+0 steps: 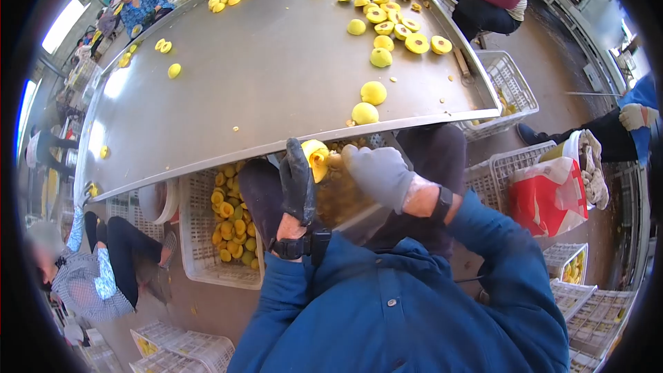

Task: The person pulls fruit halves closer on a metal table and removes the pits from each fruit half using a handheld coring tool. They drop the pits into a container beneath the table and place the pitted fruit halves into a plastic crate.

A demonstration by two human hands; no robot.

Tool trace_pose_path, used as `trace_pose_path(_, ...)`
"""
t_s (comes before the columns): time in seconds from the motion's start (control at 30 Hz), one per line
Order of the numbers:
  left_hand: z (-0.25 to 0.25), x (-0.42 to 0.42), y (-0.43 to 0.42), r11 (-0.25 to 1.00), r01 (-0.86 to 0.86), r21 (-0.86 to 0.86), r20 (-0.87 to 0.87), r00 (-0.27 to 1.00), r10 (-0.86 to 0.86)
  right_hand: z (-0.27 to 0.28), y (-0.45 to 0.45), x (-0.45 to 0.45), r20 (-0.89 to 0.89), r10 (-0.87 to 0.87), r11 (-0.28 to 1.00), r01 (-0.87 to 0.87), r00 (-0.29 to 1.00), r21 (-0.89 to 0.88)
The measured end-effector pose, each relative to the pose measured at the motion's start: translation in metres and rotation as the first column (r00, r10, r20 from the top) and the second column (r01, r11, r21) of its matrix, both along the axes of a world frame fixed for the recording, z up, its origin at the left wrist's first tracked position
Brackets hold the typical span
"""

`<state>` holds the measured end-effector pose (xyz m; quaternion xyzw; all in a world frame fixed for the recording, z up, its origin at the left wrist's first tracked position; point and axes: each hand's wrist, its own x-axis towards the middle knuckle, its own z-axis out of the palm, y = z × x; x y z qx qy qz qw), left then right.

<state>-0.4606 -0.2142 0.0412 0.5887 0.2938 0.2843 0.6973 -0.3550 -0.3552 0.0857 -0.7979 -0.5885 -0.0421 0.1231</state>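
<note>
My left hand (298, 181), in a dark glove, holds a yellow halved fruit (316, 159) just below the metal table's near edge. Against the fruit's right side is my right hand (378, 174), in a grey glove, its fingers closed; what they hold is hidden. Beneath both hands sits a crate with fruit scraps (338, 200), partly covered by my hands. Two yellow fruits (369, 102) lie on the table close to its near edge, with many fruit halves (387, 17) farther back.
The metal table (242, 76) spans the front. A white crate of fruit halves (231, 224) stands left of my legs. At right are another white crate (507, 86) and a red bag (549, 197). Co-workers sit around the table; one person (110, 269) is at lower left.
</note>
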Motion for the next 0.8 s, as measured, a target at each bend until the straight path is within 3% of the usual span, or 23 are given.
trace_pose_path(0.13, 0.007, -0.002, 0.001, 1.000, 0.014, -0.016, 0.041, 0.999, -0.013, -0.002, 0.003, 0.005, 0.027, -0.002, 0.999, 0.003, 1.000, -0.035)
trace_pose_path(0.17, 0.013, 0.000, -0.001, 0.989, 0.001, -0.149, 0.114, 0.993, 0.017, -0.003, 0.006, 0.004, 0.093, -0.021, 0.998, 0.026, 0.995, -0.053)
trace_pose_path(0.3, -0.016, 0.002, 0.016, 0.999, -0.034, 0.010, -0.077, 0.996, 0.034, 0.000, 0.000, 0.014, 0.198, 0.030, 1.000, -0.030, 0.980, -0.004)
trace_pose_path(0.33, -0.042, 0.001, 0.031, 0.954, -0.042, 0.298, -0.129, 0.988, 0.084, 0.014, -0.007, 0.010, 0.203, -0.058, 0.997, 0.069, 0.978, -0.044)
trace_pose_path(0.37, -0.068, 0.000, 0.045, 0.825, -0.065, 0.561, -0.166, 0.968, 0.189, -0.003, -0.007, 0.020, 0.008, -0.018, 0.988, 0.016, 1.000, 0.153)
trace_pose_path(0.4, -0.054, -0.009, 0.039, 0.873, -0.059, 0.484, -0.182, 0.969, 0.166, 0.005, -0.012, 0.021, -0.092, 0.074, 0.963, -0.048, 0.993, 0.264)
trace_pose_path(0.47, -0.029, -0.031, 0.038, 0.914, -0.020, 0.406, -0.277, 0.950, 0.144, -0.006, -0.010, 0.018, -0.271, 0.012, 0.965, 0.059, 0.963, 0.254)
trace_pose_path(0.53, -0.010, -0.057, 0.050, 0.912, 0.063, 0.406, -0.434, 0.891, 0.132, -0.039, -0.017, 0.023, -0.310, 0.051, 0.983, 0.007, 0.949, 0.183)
trace_pose_path(0.57, -0.034, -0.093, 0.059, 0.977, -0.069, 0.204, -0.295, 0.947, 0.129, -0.056, -0.020, 0.023, -0.312, 0.081, 0.989, -0.037, 0.947, 0.144)
trace_pose_path(0.63, -0.083, -0.165, 0.078, 0.926, -0.275, -0.260, 0.030, 0.956, 0.292, -0.065, -0.028, 0.011, -0.415, 0.050, 0.996, -0.017, 0.908, 0.082)
trace_pose_path(0.67, -0.101, -0.193, 0.088, 0.935, -0.349, 0.063, -0.040, 0.935, 0.352, -0.070, -0.033, 0.005, -0.466, 0.025, 0.999, -0.004, 0.884, 0.047)
trace_pose_path(0.7, -0.156, -0.250, 0.113, 0.905, -0.357, 0.232, -0.344, 0.840, 0.420, -0.080, -0.038, 0.001, -0.478, -0.003, 1.000, -0.004, 0.879, -0.012)
trace_pose_path(0.73, -0.209, -0.306, 0.137, 0.887, -0.258, 0.383, -0.643, 0.615, 0.456, -0.094, -0.044, -0.002, -0.489, -0.033, 0.997, -0.003, 0.872, -0.072)
trace_pose_path(0.77, -0.256, -0.359, 0.160, 0.894, -0.132, 0.429, -0.827, 0.342, 0.447, -0.102, -0.048, -0.004, -0.498, -0.065, 0.991, -0.003, 0.865, -0.134)
trace_pose_path(0.8, -0.250, -0.358, 0.165, 0.925, -0.141, 0.354, -0.906, 0.193, 0.376, -0.106, -0.050, -0.006, -0.519, -0.083, 0.984, -0.012, 0.851, -0.177)
